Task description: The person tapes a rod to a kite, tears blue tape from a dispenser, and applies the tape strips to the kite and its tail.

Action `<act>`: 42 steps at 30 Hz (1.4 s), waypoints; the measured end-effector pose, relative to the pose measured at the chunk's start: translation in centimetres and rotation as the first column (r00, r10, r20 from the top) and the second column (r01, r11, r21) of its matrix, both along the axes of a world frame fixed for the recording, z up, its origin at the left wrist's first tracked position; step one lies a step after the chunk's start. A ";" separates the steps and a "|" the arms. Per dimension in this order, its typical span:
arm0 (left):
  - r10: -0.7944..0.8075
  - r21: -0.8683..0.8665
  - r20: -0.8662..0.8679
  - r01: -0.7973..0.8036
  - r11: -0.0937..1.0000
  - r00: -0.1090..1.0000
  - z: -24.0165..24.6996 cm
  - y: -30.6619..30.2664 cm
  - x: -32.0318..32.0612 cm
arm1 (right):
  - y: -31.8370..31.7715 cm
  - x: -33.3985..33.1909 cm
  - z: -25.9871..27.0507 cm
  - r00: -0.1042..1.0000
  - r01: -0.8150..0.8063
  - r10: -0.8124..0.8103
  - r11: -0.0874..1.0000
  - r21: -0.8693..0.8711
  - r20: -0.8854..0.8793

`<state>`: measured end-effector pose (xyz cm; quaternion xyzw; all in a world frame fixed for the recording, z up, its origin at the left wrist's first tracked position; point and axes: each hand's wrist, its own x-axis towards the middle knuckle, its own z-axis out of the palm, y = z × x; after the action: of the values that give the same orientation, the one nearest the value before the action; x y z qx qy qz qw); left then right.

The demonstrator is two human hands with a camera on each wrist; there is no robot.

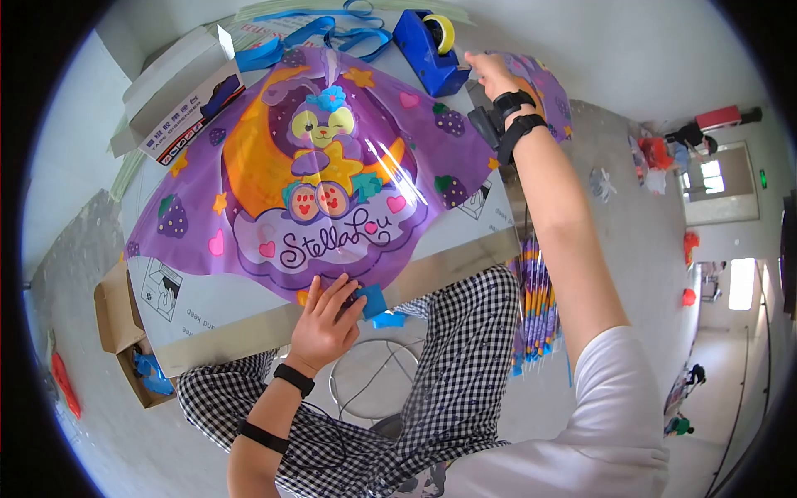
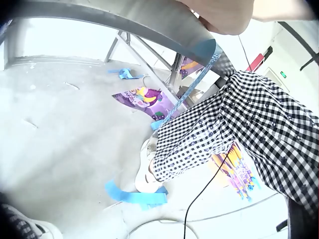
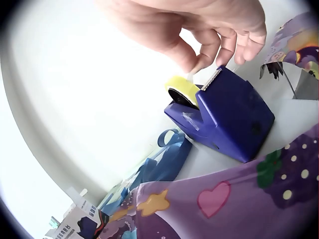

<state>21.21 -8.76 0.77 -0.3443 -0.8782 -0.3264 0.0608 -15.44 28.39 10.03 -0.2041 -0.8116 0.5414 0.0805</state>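
Observation:
A purple printed sheet [image 1: 332,166] with a rabbit-like character and "StellaLou" lies spread on the table. Extended fingers of the left hand [image 1: 325,325] rest on its near edge, beside a blue strip [image 1: 374,302]; the left wrist view catches only part of that hand [image 2: 224,16] at the top. Beyond the sheet's far right stands a blue tape dispenser [image 1: 430,54] with a yellow roll [image 3: 182,90]. Over the roll and toothed cutter, the right hand [image 3: 199,27] pinches the clear tape end between thumb and index finger; the same hand [image 1: 496,79] is beside the dispenser.
An open dispenser box [image 1: 187,108] stands back left, with blue ribbon [image 1: 311,37] along the back. Another printed sheet [image 1: 540,83] lies at the far right. A brown carton [image 1: 120,311] and folded printed pieces [image 1: 538,303] are below table level. Blue scraps [image 2: 134,195] lie on the floor.

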 end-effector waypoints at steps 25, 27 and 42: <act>-0.011 -0.021 0.007 0.011 1.000 1.000 0.0 0.1 -0.1 | 3.1 1.5 -4.5 0.994 -0.070 0.090 0.963 -0.261 0.065; -0.014 -0.026 0.008 0.015 1.000 1.000 0.1 0.1 -0.1 | 3.0 1.4 -5.3 0.997 -0.067 0.076 0.972 -0.227 0.032; -0.025 0.000 0.008 0.025 1.000 1.000 -0.4 -0.3 0.2 | -2.7 10.3 -5.2 0.942 -0.135 0.172 0.980 0.143 -0.288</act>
<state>21.43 -9.09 0.38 -0.3541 -0.8740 -0.3286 0.0532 -5.14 25.70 4.82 -0.0505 -0.8349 0.5204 0.1720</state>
